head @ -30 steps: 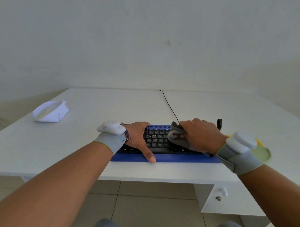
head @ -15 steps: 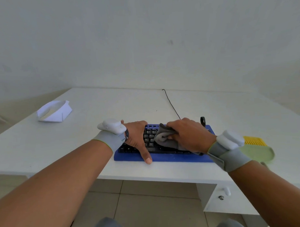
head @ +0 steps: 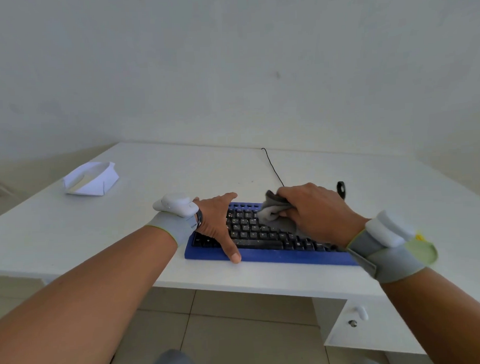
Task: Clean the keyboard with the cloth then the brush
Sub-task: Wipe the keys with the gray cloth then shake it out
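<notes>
A blue keyboard (head: 276, 255) with black keys lies near the front edge of the white desk (head: 179, 184). My right hand (head: 318, 210) grips a crumpled grey cloth (head: 275, 212) and presses it on the upper middle keys. My left hand (head: 217, 220) lies over the keyboard's left end, fingers at the far edge and thumb stretched down on the blue front rim. Only a sliver of the yellow brush (head: 419, 236) shows behind my right wrist, to the right of the keyboard.
A folded white paper box (head: 90, 179) sits at the desk's far left. The keyboard's black cable (head: 272, 165) runs toward the wall. A small black ring-shaped object (head: 341, 189) stands behind the keyboard's right part. A drawer unit (head: 355, 316) is under the desk on the right.
My right hand with the cloth has slid left and toward the far row of keys. My left hand has kept its hold on the keyboard's left end.
</notes>
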`<state>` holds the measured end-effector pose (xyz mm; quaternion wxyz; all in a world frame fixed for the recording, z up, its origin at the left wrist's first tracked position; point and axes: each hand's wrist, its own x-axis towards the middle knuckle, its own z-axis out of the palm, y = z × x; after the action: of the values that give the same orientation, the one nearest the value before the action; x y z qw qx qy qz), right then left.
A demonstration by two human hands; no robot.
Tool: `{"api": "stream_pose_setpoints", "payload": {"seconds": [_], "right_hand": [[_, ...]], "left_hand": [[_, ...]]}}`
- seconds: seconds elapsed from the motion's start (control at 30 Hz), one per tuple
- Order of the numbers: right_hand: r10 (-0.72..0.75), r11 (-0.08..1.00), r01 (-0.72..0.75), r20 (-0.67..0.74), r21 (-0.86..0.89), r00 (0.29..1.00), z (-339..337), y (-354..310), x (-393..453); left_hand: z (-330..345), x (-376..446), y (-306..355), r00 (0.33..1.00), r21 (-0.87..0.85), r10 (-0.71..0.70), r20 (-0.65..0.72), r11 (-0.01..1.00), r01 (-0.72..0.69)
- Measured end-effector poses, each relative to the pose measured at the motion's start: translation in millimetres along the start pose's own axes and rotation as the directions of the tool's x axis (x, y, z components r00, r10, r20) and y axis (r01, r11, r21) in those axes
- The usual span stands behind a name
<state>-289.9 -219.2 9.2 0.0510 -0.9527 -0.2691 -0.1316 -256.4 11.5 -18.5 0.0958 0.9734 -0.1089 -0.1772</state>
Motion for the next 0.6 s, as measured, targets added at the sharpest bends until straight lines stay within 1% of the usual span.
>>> {"api": "stream_pose_setpoints", "payload": {"seconds": [0.07,0.13,0.23,0.33,0.4,0.47,0.53,0.6], "right_hand": [[-0.066,0.997,0.067,-0.044,0.023,0.997,8,-15,10],[-0.104,0.993,0.106,-0.056,0.043,0.993,19,-25,15],[-0.113,0.993,0.113,-0.001,0.041,0.994,38,-28,9],[-0.112,0.994,0.112,-0.020,0.012,0.993,45,-21,-7],[-0.088,0.996,0.088,-0.005,0.013,0.996,41,-13,-15],[-0.032,0.999,0.031,0.041,0.006,0.999,35,1,-19],[0.036,0.999,-0.032,0.094,-0.044,0.995,26,15,-22],[0.076,0.993,-0.064,0.125,-0.101,0.989,17,25,-21]], "left_hand": [[-1,-2,-6,1.000,-0.040,-0.015,0.006,0.999,0.015],[1,-3,-11,1.000,-0.075,-0.025,0.010,0.997,0.026],[6,-3,-15,1.000,-0.118,-0.021,-0.007,0.993,0.020],[11,-1,-19,1.000,-0.165,-0.008,-0.025,0.986,0.004],[13,0,-21,1.000,-0.181,-0.002,-0.026,0.983,-0.002],[12,1,-22,1.000,-0.186,0.002,-0.029,0.983,-0.007],[11,1,-23,1.000,-0.176,0.008,-0.028,0.984,-0.013],[10,0,-23,1.000,-0.159,0.013,-0.028,0.987,-0.017]]}}
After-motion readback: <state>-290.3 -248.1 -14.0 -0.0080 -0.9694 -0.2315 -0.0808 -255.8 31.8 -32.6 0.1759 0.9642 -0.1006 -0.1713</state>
